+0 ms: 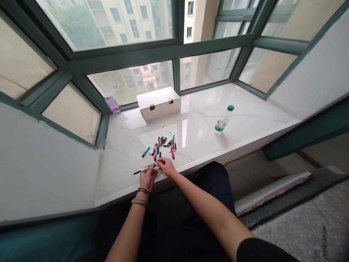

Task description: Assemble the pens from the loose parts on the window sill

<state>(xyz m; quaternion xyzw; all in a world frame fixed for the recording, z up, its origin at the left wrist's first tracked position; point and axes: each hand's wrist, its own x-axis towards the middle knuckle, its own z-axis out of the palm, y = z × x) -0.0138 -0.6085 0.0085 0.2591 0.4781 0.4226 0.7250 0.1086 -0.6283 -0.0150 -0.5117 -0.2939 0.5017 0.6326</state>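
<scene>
Near the front edge of the white sill, my left hand (148, 177) is closed around a slim pen (143, 169) with a black grip and a pale barrel. The pen lies slanted, its tip pointing left. My right hand (165, 166) pinches at the pen's other end, its fingertips touching those of the left hand. Whatever small part sits between the right fingertips is too small to make out. Just beyond both hands is a loose pile of pen parts (164, 141) in black, red and teal. A teal and black pen piece (146, 151) lies apart on the left.
A white box (159, 105) with dark and yellow tabs stands against the window. To the right is a clear bottle (223, 120) with a green cap. A blurred purple item (112, 104) leans in the left corner. The marble sill (201, 145) ends at my legs.
</scene>
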